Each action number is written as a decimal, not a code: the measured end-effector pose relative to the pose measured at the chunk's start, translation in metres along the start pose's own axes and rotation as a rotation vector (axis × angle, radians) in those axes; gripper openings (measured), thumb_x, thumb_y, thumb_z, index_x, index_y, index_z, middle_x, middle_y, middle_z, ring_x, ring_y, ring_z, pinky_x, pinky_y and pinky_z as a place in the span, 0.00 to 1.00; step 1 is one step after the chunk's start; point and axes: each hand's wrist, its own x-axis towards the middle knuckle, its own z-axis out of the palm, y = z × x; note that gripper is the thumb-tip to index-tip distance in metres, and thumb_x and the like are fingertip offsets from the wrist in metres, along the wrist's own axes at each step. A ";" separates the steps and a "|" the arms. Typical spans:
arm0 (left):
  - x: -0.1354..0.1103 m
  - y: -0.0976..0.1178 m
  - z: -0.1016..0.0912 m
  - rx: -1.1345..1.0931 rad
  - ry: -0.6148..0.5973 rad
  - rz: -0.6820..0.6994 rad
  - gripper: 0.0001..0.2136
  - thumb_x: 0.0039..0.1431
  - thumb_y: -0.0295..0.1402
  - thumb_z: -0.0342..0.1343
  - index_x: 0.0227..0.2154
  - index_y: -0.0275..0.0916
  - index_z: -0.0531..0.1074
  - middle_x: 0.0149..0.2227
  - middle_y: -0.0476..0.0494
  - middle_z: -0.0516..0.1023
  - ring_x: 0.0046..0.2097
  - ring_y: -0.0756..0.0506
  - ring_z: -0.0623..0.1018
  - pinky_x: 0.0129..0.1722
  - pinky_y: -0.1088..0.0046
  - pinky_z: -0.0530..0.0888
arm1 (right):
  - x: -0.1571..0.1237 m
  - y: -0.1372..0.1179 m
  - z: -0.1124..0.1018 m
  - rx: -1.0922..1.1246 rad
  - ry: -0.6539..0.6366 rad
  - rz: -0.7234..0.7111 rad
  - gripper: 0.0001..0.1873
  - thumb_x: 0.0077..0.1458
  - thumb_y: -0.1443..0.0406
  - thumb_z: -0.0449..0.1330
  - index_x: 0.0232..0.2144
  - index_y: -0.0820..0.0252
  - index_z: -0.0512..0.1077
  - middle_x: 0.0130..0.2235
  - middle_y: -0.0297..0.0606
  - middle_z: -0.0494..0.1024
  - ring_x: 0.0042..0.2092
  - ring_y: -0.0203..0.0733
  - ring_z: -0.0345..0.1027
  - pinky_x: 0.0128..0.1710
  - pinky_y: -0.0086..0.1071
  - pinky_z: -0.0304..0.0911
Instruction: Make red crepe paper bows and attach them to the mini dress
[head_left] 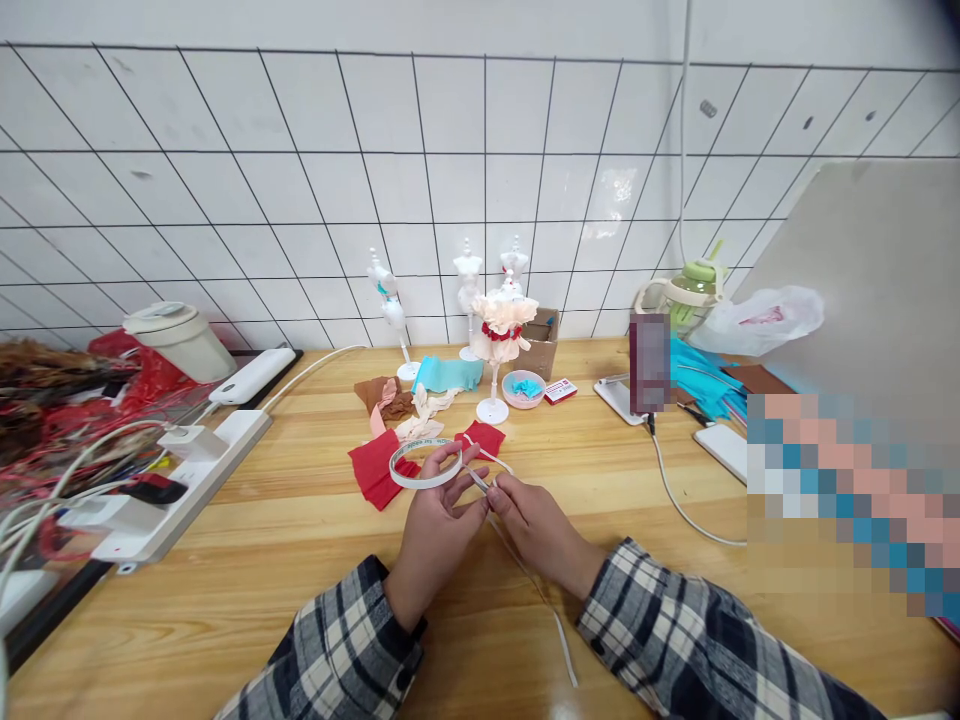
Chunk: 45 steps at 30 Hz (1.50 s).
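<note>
The left hand [441, 522] carries a roll of white tape [412, 483] at its fingers; the right hand [538, 522] pinches the tape's narrow strip [562, 636] beside it, the loose end trailing over the table [292, 540]. What the grey sliver between the fingertips is, I can't make out. The strip seems unattached so far to the red cloth [373, 472] just beyond. Farther back, one dress form's peach outfit [504, 318] looks nearly complete, red-waisted; the forms behind [468, 277] remain largely bare.
</note>
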 end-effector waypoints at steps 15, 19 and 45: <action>-0.003 0.003 0.002 -0.034 0.009 0.019 0.35 0.45 0.27 0.62 0.55 0.45 0.52 0.60 0.33 0.62 0.52 0.40 0.74 0.43 0.65 0.75 | 0.000 0.003 0.005 0.100 0.024 -0.008 0.17 0.64 0.55 0.42 0.27 0.56 0.58 0.25 0.30 0.64 0.28 0.35 0.57 0.28 0.28 0.49; -0.003 0.002 0.003 -0.034 0.000 0.020 0.36 0.45 0.27 0.62 0.56 0.46 0.51 0.61 0.32 0.61 0.52 0.40 0.74 0.43 0.64 0.76 | 0.000 0.003 0.005 0.124 0.037 -0.004 0.17 0.64 0.56 0.42 0.26 0.56 0.57 0.24 0.29 0.63 0.27 0.35 0.56 0.27 0.28 0.49; -0.002 0.006 -0.006 -0.172 -0.037 0.075 0.33 0.47 0.25 0.62 0.55 0.47 0.55 0.64 0.37 0.55 0.53 0.42 0.73 0.48 0.66 0.72 | 0.007 0.008 -0.028 -0.166 0.038 0.104 0.22 0.51 0.46 0.57 0.39 0.55 0.66 0.32 0.34 0.74 0.30 0.38 0.65 0.28 0.28 0.51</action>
